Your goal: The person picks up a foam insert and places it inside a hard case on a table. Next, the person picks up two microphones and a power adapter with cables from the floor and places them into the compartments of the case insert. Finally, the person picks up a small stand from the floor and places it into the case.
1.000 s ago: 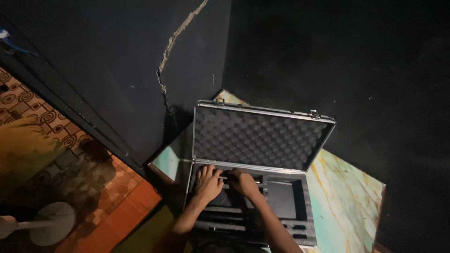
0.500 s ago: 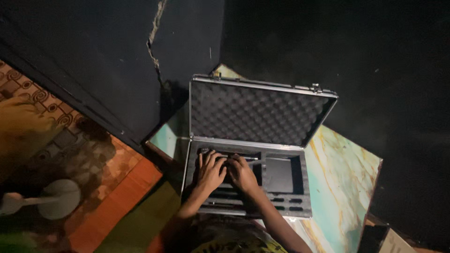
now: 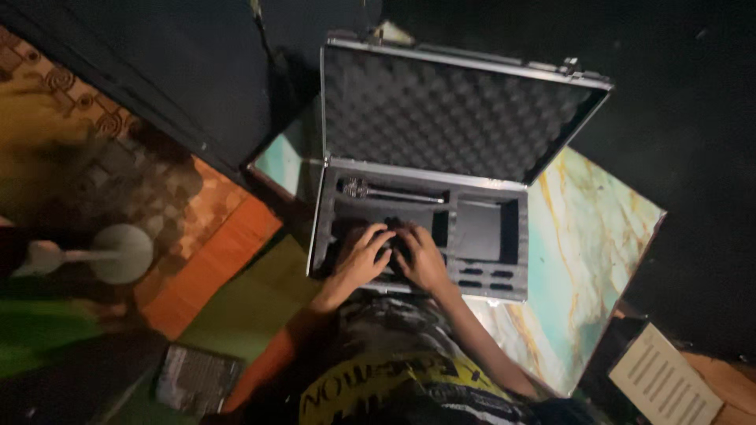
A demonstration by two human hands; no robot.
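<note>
An open case (image 3: 425, 228) is set on a marbled desk (image 3: 591, 260), its lid (image 3: 457, 110) raised and lined with dark ridged foam. Both hands are placed palm-down in the front left foam cutout of the case, side by side and nearly touching. The left hand (image 3: 361, 258) and the right hand (image 3: 421, 256) are shown with fingers curled over something dark; whether anything is gripped cannot be told. A microphone (image 3: 386, 191) is seated in the rear slot, just beyond the fingertips. A patterned rug (image 3: 118, 157) lies to the left of the desk.

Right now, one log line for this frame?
left hand + right hand: pressing into foam tray | silver foam-lined hard case: open | microphone: in slot
</note>
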